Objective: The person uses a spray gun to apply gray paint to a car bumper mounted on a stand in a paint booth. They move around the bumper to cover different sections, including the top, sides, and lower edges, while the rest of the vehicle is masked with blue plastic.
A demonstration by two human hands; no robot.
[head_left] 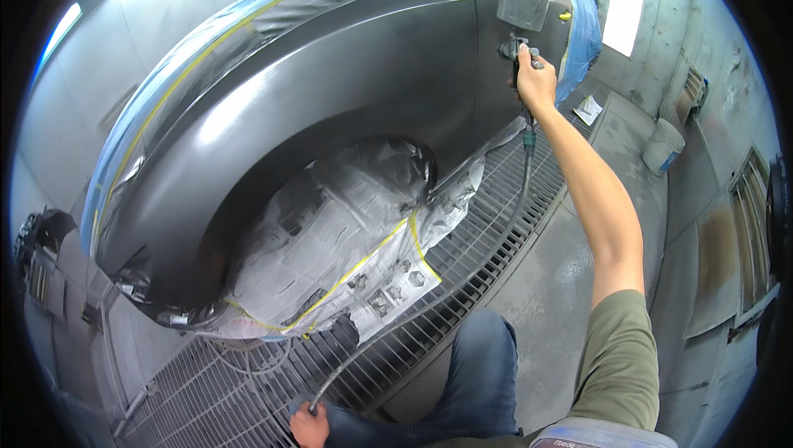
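My right hand is closed round the grip of a spray gun, held up at the far right of a car's dark grey fender. On top of the gun sits a smoky grey paint cup. From the grip an air hose hangs down and curves back to the left. Low in the view, my left hand is wrapped round that hose near my knee. Newspaper masking with yellow tape covers the wheel opening under the fender arch.
Blue masking film edges the car body. Beneath it runs a metal floor grating. A white bucket stands by the right wall, and a scrap of paper lies on the grating's far end. Vented panels line the right wall.
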